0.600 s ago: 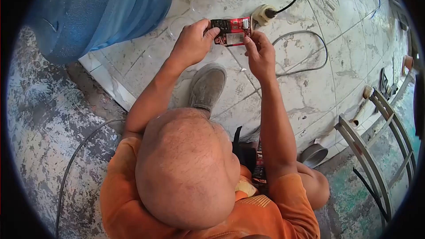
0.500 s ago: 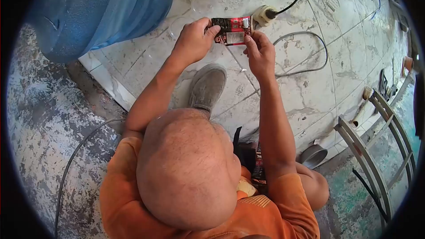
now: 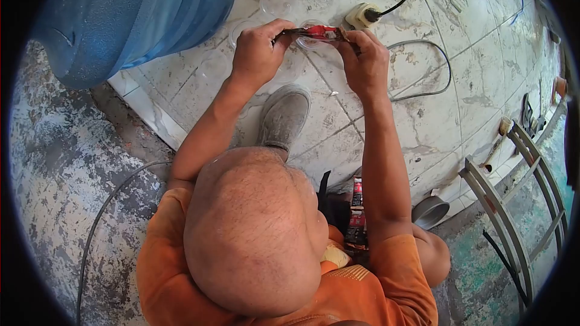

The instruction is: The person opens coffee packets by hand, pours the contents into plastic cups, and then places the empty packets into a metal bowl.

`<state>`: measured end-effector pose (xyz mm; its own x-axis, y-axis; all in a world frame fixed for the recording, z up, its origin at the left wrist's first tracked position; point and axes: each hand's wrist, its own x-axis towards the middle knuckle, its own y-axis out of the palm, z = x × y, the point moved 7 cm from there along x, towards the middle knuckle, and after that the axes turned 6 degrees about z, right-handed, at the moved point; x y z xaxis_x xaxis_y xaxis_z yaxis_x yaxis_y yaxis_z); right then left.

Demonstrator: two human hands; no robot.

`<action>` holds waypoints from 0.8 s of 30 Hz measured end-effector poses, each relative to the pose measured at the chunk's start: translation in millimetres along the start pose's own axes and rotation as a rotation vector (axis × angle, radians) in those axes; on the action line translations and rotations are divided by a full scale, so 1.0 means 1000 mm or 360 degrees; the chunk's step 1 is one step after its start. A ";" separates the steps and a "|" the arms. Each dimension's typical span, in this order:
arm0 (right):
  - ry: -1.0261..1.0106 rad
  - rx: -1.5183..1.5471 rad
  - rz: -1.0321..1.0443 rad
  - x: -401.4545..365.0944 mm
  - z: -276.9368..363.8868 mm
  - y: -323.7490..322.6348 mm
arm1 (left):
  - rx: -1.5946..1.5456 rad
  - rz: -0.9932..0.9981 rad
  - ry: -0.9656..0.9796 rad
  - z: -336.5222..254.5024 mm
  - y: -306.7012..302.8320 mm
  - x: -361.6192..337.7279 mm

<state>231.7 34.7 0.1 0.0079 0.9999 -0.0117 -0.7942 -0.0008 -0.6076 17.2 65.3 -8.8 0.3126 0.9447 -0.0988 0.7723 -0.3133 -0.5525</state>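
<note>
Red sachet: long axis left-right. Left hand pinches its left end, right hand its right end.

Bright, even daylight, strongest at the upper right, where the tiles wash out to glare. Shadows under the arms are soft and short. Fisheye distortion bows the rack near the edge, and black corners cut the view. The packet seems slightly smeared.

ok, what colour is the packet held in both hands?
Mainly red with dark patches: the packet, in the head view, pinched between left hand and right hand.
</note>
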 end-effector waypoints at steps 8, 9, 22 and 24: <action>-0.0048 -0.0043 -0.0066 0.004 0.008 -0.002 | 0.0067 -0.0082 0.0127 -0.010 0.002 0.001; -0.0034 -0.0005 -0.0032 0.004 0.007 -0.001 | 0.0065 -0.0083 0.0130 -0.011 0.001 0.001; -0.0115 -0.0087 0.0150 0.002 0.026 -0.004 | 0.0128 -0.0071 0.0141 -0.014 -0.003 -0.002; -0.0121 -0.0074 0.0089 0.003 0.026 -0.005 | 0.0129 -0.0093 0.0191 -0.016 -0.004 -0.002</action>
<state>220.0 38.0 23.3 -0.0835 0.9964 0.0127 -0.7632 -0.0557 -0.6438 22.3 63.3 7.4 0.3362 0.9412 0.0323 0.7453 -0.2449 -0.6201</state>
